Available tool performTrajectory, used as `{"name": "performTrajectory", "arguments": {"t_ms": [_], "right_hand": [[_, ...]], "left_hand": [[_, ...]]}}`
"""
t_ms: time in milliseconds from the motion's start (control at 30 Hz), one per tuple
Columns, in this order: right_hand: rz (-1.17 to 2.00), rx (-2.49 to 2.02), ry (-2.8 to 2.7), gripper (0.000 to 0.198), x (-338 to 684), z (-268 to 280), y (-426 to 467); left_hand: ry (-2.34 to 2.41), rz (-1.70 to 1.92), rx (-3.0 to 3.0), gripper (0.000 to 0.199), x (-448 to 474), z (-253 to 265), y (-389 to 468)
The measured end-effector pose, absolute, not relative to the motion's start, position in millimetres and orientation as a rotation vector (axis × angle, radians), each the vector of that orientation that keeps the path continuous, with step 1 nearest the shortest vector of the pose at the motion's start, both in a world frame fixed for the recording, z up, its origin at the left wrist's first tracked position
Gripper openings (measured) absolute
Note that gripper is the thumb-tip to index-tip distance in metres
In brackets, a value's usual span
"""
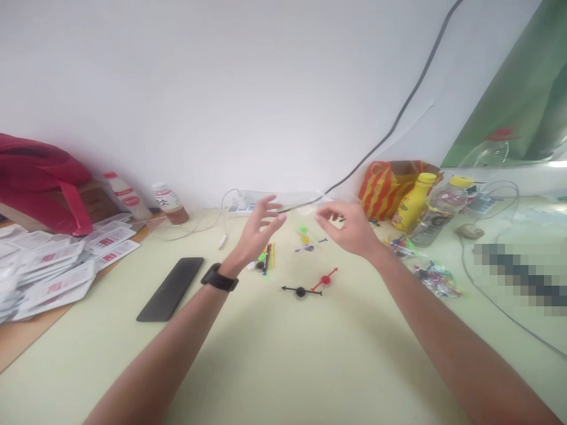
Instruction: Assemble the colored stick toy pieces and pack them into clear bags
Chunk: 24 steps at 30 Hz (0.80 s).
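Note:
My left hand (pixel 264 223) is raised over the back of the table, fingers spread and holding nothing. Across from it, my right hand (pixel 348 225) has its fingers curled in toward the thumb; whether anything small is between them I cannot make out. Below and between the hands lie a black arrow spinner (pixel 300 291) and a red arrow spinner (pixel 326 280), close together. Farther back are a purple-blue spinner (pixel 308 248) and yellow and green pieces (pixel 305 235). Beside my left wrist is a small pile of coloured arrows (pixel 268 258) with round pieces.
A black phone (pixel 170 289) lies left. White packets (pixel 53 265) and two bottles stand farther left. On the right are a striped bag (pixel 381 189), a yellow bottle (pixel 414 203), a clear bottle (pixel 443 212), bagged small parts (pixel 438 278) and cables. A power strip (pixel 241 208) sits by the wall.

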State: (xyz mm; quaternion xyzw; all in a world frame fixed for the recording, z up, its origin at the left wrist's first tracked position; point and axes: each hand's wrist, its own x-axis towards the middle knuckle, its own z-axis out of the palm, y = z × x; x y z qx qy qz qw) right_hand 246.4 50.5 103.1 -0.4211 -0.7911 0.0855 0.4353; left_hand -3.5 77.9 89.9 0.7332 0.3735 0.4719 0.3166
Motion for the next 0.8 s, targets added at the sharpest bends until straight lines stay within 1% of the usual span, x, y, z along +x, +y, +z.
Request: {"name": "performTrajectory", "arguments": {"t_ms": [200, 333, 467, 633, 800], "right_hand": [[0.278, -0.981, -2.013, 0.014, 242.9, 97.1, 54.7], [0.238, -0.887, -1.941, 0.015, 242.1, 102.4, 52.1], [0.128, -0.822, -1.779, 0.013, 246.0, 109.4, 48.0], [0.256, -0.879, -1.96, 0.012, 252.1, 112.2, 48.1], [0.272, -0.874, -1.977, 0.015, 252.3, 115.0, 46.5]], "left_hand": [[0.986, 1.199, 1.864, 0.054, -3.0, 86.6, 77.2], [0.977, 1.178, 1.837, 0.058, -2.6, 85.9, 78.0], [0.971, 1.092, 1.845, 0.064, -2.9, 83.5, 77.7], [0.906, 1.087, 1.85, 0.061, -5.8, 80.1, 80.3], [0.845, 1.021, 1.829, 0.063, -4.0, 74.8, 82.3]]}}
